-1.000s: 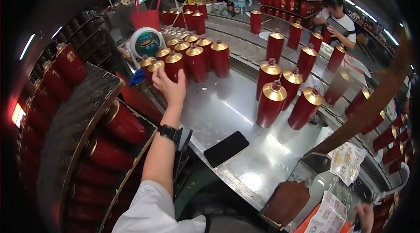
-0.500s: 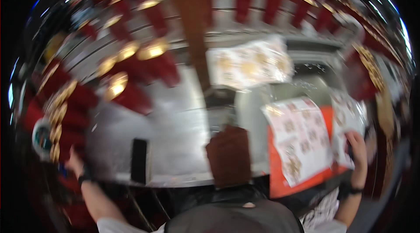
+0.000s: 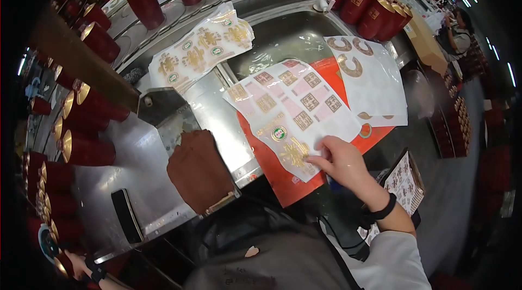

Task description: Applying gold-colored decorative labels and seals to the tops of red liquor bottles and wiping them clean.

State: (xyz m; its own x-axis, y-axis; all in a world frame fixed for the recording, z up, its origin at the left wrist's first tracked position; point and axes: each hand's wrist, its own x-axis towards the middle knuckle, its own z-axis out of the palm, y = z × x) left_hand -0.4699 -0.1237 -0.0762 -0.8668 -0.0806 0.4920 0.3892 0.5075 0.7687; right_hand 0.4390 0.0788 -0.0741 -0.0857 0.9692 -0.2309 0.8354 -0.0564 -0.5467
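Left hand mostly cut off at lower-left edge, only wrist with dark band and part of palm show, can't tell how open it is or if it holds anything; sits just beside red canisters with gold lids lying along the steel table. Right hand near centre, black wristband, fingers bent, fingertips pinching a gold sticker at the near edge of the sticker sheet; whether the sticker is lifted off is hard to make out. That sheet is white, carries gold and pink square labels plus one round green-and-white label, lies on a red sheet. Black phone flat on table, brown pad right of it. Small stack of printed label sheets just right of the forearm, partly hidden. Farther: white sheet with gold ring-shaped labels, clear bag of gold labels, upright red canisters in rows, faces blurred. Another person far right, tiny
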